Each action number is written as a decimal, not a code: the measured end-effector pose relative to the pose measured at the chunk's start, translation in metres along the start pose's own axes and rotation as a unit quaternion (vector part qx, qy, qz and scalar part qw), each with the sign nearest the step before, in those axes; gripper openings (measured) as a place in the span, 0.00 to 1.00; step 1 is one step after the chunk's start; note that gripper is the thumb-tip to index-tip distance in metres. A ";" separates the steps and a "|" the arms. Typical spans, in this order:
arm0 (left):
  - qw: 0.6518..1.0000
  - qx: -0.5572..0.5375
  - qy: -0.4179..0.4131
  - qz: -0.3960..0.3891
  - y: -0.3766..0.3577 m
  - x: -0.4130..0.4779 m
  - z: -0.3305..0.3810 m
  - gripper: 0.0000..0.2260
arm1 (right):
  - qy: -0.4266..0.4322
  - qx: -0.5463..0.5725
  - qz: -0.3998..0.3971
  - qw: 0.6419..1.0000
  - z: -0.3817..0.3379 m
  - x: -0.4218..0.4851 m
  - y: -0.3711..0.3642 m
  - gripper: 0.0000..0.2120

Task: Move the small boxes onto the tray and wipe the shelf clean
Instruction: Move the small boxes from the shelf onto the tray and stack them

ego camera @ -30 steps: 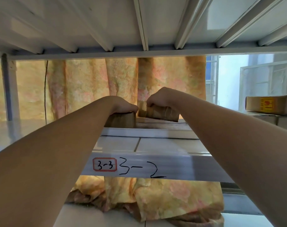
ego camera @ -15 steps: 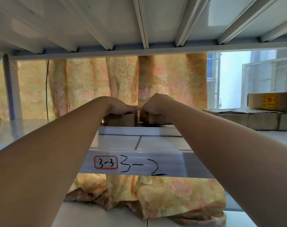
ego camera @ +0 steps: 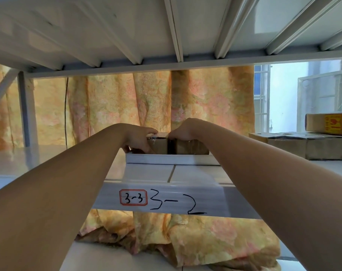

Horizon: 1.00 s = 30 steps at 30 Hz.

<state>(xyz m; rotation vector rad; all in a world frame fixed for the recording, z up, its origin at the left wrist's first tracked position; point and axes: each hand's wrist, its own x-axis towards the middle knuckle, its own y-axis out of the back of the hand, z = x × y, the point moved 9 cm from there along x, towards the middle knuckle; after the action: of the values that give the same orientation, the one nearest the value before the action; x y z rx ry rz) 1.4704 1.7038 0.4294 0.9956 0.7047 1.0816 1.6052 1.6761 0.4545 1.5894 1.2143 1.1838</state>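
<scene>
Now, hands [ego camera: 140,136] on boxes [ego camera: 191,146], tray [ego camera: 166,159] edge

so the shelf [ego camera: 185,174] is a white metal one, front rail marked "3-3" on a red-edged sticker [ego camera: 133,197] with "3-2" handwritten beside it. sitting right on it: a white tray [ego camera: 172,159] in the middle, and off to the right a row of cardboard boxes [ego camera: 306,147]

A storeroom with metal shelving.

The white shelf rail [ego camera: 166,200] bears a red-edged label [ego camera: 133,197] reading "3-3" beside handwritten "3-2"; cardboard cartons [ego camera: 306,145] are stacked to its upper right, and a floral curtain [ego camera: 185,106] hangs behind it.
</scene>
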 end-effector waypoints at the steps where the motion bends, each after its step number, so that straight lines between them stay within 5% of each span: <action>1: 1.000 0.008 -0.003 0.006 0.000 0.001 0.000 0.37 | -0.003 -0.003 -0.001 1.000 0.001 0.000 -0.002 0.30; 14: 0.990 0.115 -0.062 0.054 0.006 0.022 -0.002 0.37 | -0.044 0.043 0.088 0.994 0.013 0.026 0.003 0.31; 20: 0.982 0.103 -0.112 0.111 0.006 0.030 0.000 0.35 | 0.007 0.018 0.031 0.999 0.010 0.031 -0.017 0.36; 26: 0.984 0.076 -0.110 0.119 0.005 0.034 -0.006 0.36 | 0.047 0.118 -0.078 0.989 0.022 0.010 -0.019 0.30; 30: 0.984 0.081 -0.105 0.116 0.004 0.037 -0.009 0.36 | 0.056 0.154 -0.077 0.983 0.035 0.017 -0.021 0.31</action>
<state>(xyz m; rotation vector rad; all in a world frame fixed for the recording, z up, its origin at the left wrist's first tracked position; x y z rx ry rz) 1.4734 1.7419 0.4295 1.3367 0.5188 1.1125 1.6365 1.6958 0.4298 1.6303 1.6284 1.0350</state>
